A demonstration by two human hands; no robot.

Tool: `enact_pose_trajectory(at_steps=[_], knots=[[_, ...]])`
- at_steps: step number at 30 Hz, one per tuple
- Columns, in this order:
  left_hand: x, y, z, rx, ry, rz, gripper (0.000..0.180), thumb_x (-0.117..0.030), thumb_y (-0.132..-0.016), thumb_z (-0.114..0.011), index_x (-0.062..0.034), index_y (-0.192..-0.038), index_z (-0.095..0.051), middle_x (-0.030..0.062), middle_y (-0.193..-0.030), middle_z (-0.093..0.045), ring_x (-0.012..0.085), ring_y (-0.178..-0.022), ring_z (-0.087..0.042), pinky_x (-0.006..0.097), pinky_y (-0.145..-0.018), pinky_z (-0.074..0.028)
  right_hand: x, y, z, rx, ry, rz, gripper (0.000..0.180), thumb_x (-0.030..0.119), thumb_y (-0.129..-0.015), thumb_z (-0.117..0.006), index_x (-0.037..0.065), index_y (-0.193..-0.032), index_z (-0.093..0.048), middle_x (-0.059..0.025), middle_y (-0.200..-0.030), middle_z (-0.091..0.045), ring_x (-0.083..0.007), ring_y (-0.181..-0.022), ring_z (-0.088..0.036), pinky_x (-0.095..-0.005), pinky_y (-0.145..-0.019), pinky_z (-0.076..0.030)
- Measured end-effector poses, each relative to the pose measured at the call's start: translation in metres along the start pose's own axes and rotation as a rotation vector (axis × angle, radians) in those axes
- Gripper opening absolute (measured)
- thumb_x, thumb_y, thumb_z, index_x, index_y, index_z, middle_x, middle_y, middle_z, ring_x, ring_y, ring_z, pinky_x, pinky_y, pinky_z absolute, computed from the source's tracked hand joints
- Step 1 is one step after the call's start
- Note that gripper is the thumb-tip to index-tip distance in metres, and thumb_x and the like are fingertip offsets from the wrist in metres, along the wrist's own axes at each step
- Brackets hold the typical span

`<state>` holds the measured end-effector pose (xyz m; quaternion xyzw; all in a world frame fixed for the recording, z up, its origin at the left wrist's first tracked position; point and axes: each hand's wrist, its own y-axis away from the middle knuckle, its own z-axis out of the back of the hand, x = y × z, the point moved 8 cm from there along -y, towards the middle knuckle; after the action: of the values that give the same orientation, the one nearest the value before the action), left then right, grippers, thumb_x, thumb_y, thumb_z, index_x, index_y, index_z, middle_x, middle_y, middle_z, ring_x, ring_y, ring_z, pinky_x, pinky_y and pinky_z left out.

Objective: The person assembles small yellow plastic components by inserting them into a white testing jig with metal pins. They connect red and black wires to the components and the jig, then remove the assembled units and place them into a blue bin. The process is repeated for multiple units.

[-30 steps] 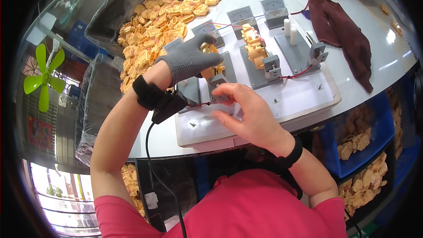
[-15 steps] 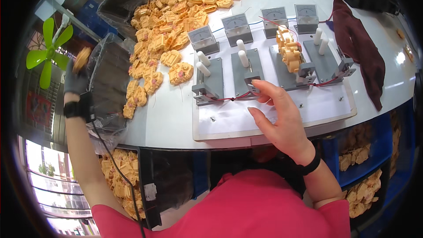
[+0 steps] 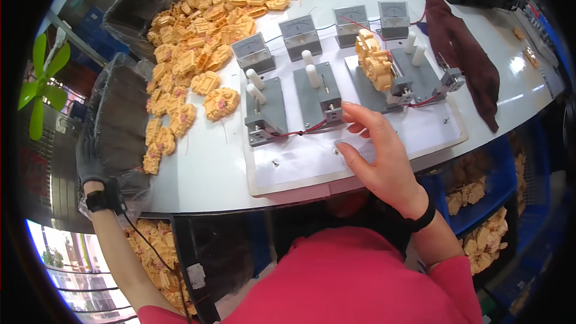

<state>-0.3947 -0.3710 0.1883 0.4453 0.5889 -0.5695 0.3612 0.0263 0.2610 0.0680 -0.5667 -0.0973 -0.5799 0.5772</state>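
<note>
1. A white curved table (image 3: 198,174) fills the view, with a green fan (image 3: 37,87) off to the left and blue bins (image 3: 480,186) of yellow parts under the table's right edge.
2. On the table lies a white board (image 3: 312,162) carrying three grey fixtures (image 3: 317,93) side by side, each with white pegs (image 3: 312,75); four small meters (image 3: 300,33) stand in a row behind them.
3. The right hand (image 3: 378,153) is bare and rests on the board's near edge, fingers loosely spread and holding nothing. Its fingertips point toward the middle fixture, just beside the red wire (image 3: 300,132).
4. A stack of yellow parts (image 3: 375,60) sits on the rightmost fixture, up and slightly right of the right hand, near but not touching. The stack's long axis runs away from the person, tilted a little leftward.
5. The left hand (image 3: 90,159) wears a dark glove and is far out to the left, off the table's edge, against a grey plastic-lined bin (image 3: 120,120). Whether it grips the liner cannot be told.
6. A loose heap of yellow parts (image 3: 198,42) spreads over the table's left half, between the two hands; its nearest pieces lie just right of the left hand.
7. The right hand is far nearer the fixtures and the stack; the left is nearer the heap's near end.
8. A dark red cloth (image 3: 465,54) lies right of the fixtures.
</note>
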Motion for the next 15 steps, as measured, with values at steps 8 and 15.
enact_pose_trajectory(at_steps=[8, 15], knots=[[0.071, 0.241, -0.349, 0.426, -0.696, -0.030, 0.059, -0.011, -0.097, -0.059, -0.0078, -0.152, -0.037, 0.0099, -0.148, -0.046, 0.0216, -0.127, -0.050, 0.035, -0.104, -0.043, -0.022, 0.017, 0.054, 0.009, 0.561, -0.013, 0.018, 0.009, -0.083, -0.072, 0.006, -0.100, -0.067, -0.0083, -0.097, -0.060, -0.0290, -0.092, -0.057, -0.0396, -0.083, -0.043], [0.107, 0.311, -0.402, 0.513, -0.718, 0.075, 0.054, -0.016, -0.100, -0.050, 0.0004, -0.149, -0.035, 0.0184, -0.147, -0.046, 0.0291, -0.136, -0.045, 0.038, -0.111, -0.036, -0.033, 0.006, 0.057, 0.137, 0.477, -0.061, 0.007, 0.009, -0.085, -0.070, 0.006, -0.091, -0.067, -0.0064, -0.087, -0.061, -0.0273, -0.089, -0.058, -0.0370, -0.080, -0.041]])
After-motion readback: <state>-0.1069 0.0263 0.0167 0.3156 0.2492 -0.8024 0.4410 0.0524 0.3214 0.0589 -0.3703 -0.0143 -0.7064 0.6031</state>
